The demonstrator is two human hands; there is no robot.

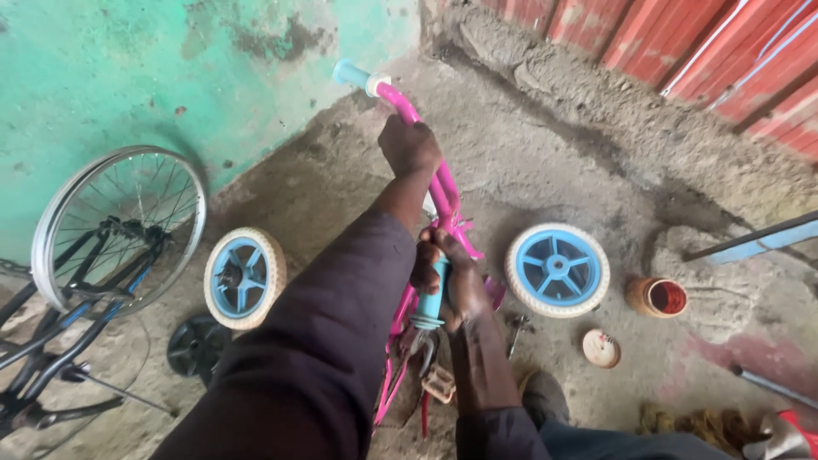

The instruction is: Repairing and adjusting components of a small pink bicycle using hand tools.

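A small pink child's bicycle frame [445, 198] stands in front of me with its pink handlebar running away from me. My left hand [410, 146] is closed around the far part of the handlebar, just below the light blue grip [351, 73] at its end. Closer to me, my right hand [450, 277] wraps the other light blue grip [431, 300]. Both arms wear dark sleeves.
Two white-tyred, blue-spoked wheels lie on the dirt floor, one at the left [244, 277], one at the right [557, 269]. A spoked bicycle wheel [119, 226] leans on the green wall. A black disc [196, 346], an open orange tin [658, 296] and its lid [601, 347] lie nearby.
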